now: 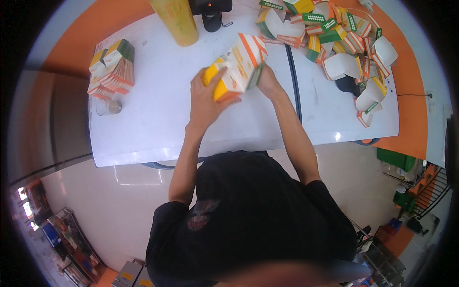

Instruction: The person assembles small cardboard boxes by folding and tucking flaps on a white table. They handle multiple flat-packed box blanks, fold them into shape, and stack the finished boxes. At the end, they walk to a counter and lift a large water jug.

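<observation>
Above the white table I hold a paper food carton, printed white, orange, yellow and green, tilted up to the right. My left hand is closed around its lower left end, with the thumb and fingers spread over the yellow and orange side. On the right, my right hand grips the carton at its green edge; most of those fingers are hidden behind it, and the edge is slightly blurred.
At left stands a stack of nested cartons beside a clear glass. A tall yellow cup and a black device are at the back. A heap of loose cartons covers the far right. The white table has a dark seam.
</observation>
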